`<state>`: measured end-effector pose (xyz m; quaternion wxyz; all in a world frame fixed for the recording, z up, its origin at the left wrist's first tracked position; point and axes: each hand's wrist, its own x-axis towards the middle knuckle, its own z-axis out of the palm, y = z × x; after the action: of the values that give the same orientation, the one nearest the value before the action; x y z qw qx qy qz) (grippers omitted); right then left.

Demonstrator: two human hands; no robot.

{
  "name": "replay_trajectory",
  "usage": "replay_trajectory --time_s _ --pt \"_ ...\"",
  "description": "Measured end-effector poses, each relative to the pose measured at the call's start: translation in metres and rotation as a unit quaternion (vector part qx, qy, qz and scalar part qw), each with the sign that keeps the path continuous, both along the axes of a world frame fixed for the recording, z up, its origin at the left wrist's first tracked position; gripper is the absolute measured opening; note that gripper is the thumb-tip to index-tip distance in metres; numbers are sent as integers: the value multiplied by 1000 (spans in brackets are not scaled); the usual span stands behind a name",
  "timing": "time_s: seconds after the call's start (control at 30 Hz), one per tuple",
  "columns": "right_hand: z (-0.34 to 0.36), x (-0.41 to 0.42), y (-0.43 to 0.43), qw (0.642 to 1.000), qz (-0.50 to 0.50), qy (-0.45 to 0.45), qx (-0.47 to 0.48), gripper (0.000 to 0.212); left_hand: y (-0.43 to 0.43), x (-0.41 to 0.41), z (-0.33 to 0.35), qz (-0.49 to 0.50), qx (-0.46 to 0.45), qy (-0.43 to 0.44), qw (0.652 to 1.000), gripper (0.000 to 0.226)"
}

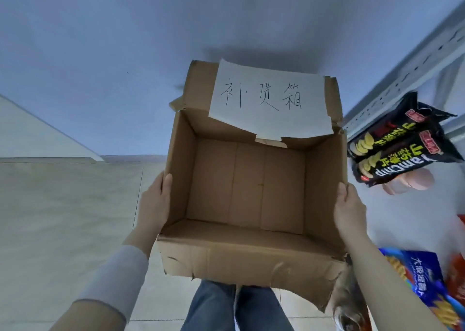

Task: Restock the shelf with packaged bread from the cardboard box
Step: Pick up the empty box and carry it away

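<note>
While the person stands on the tiled floor point(63, 217) in jeans point(221, 305), the head view shows both hands holding the cardboard box point(251, 260) out in front. The left hand point(156, 202) is pressed flat to the left wall and the right hand point(349, 210) to the right wall, each thumb lying at the rim. The box is open at the top with its bare bottom showing, and a paper sheet point(269, 101) with handwritten characters sits on the far flap. Just to its right is the shelf point(407, 66), with black chip bags point(397, 142) above and a blue bag point(422, 275) lower down.
</note>
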<state>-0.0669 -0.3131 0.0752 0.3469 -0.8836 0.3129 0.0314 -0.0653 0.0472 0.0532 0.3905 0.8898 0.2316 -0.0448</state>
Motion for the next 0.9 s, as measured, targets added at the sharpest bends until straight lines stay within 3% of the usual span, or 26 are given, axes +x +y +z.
replay_trajectory --time_s 0.17,0.37,0.77,0.9 --pt "-86 72 12 999 -4 34 -19 45 9 73 -84 5 -1 26 1000 34" --pt "-147 90 23 994 -1 97 -46 45 8 90 -149 32 2 69 997 38" --pt "-155 100 22 986 -7 163 -14 49 10 98 -149 17 11 108 994 36" --pt "-151 102 22 983 14 179 28 52 7 101 -143 4 0 155 988 45"
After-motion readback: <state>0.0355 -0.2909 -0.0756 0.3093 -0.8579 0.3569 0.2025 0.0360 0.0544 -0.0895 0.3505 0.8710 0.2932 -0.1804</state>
